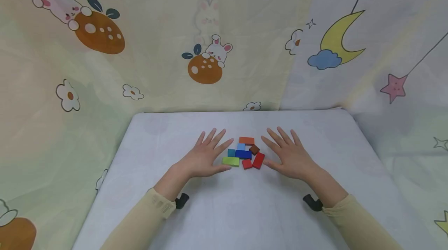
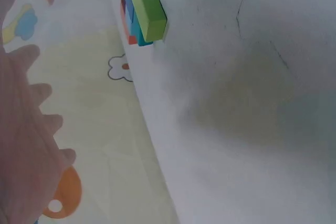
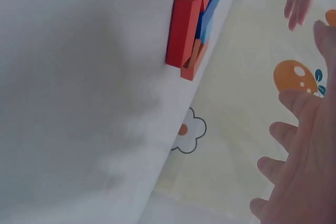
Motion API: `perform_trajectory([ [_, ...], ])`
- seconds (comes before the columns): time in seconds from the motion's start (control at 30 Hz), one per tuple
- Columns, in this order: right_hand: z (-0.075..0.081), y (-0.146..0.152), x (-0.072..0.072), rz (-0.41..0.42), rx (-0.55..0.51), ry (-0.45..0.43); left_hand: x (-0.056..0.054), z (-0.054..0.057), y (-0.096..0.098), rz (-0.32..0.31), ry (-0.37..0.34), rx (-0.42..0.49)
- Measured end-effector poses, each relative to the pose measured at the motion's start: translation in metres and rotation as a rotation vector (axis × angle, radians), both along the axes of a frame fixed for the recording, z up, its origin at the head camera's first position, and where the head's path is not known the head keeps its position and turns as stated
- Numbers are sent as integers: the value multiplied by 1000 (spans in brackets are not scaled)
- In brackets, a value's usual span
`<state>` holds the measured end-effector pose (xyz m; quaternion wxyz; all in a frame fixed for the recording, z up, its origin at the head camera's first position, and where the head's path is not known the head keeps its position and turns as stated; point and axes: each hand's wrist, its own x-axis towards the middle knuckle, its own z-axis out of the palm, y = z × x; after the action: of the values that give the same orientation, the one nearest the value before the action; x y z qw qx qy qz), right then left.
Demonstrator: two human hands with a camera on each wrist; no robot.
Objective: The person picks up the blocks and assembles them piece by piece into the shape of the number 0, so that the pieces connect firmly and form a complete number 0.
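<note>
Several coloured blocks lie in a loose cluster on the table between my two hands. An orange block (image 1: 246, 140) is at the back, with a light blue block (image 1: 241, 147) and a brown block (image 1: 254, 149) before it. A dark blue block (image 1: 243, 154) lies mid-cluster, beside a teal block (image 1: 231, 152). In front are a light green block (image 1: 231, 161), a small red block (image 1: 247, 164) and a longer red block (image 1: 258, 160). My left hand (image 1: 204, 156) hovers left of them, fingers spread; my right hand (image 1: 292, 154) mirrors it on the right. Neither holds anything.
A white cloth covers the table (image 1: 245, 211). Patterned fabric (image 1: 157, 48) with rabbits, flowers and a moon hangs behind and at both sides. A black wrist mount (image 1: 182, 201) sits by the left cuff and another black mount (image 1: 312, 203) by the right.
</note>
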<state>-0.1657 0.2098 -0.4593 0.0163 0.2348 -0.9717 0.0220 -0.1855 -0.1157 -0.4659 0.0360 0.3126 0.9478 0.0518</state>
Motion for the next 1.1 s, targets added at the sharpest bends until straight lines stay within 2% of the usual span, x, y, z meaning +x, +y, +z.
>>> perform_trajectory([
  [0.13, -5, -2, -2, -1, -75, -25, -6, -12, 0, 48, -58, 82],
  [0.37, -29, -18, -11, -17, -375, -208, -12, -41, -1, 156, -238, 278],
  [0.5, -44, -33, -15, -20, -455, -260, -9, -53, 0, 207, -291, 361],
  [0.6, -52, -44, -16, -28, -492, -265, -7, -61, 1, 241, -318, 403],
  [0.7, -58, -55, -16, -37, -517, -253, -7, -66, 1, 254, -319, 426],
  [0.8, -62, -64, -16, -45, -509, -217, -7, -72, 2, 242, -290, 436],
  [0.97, -70, -72, -19, -51, -451, -166, -8, -80, 3, 202, -212, 428],
  [1.1, -75, -76, -21, -54, -400, -148, -7, -82, 4, 186, -170, 426],
])
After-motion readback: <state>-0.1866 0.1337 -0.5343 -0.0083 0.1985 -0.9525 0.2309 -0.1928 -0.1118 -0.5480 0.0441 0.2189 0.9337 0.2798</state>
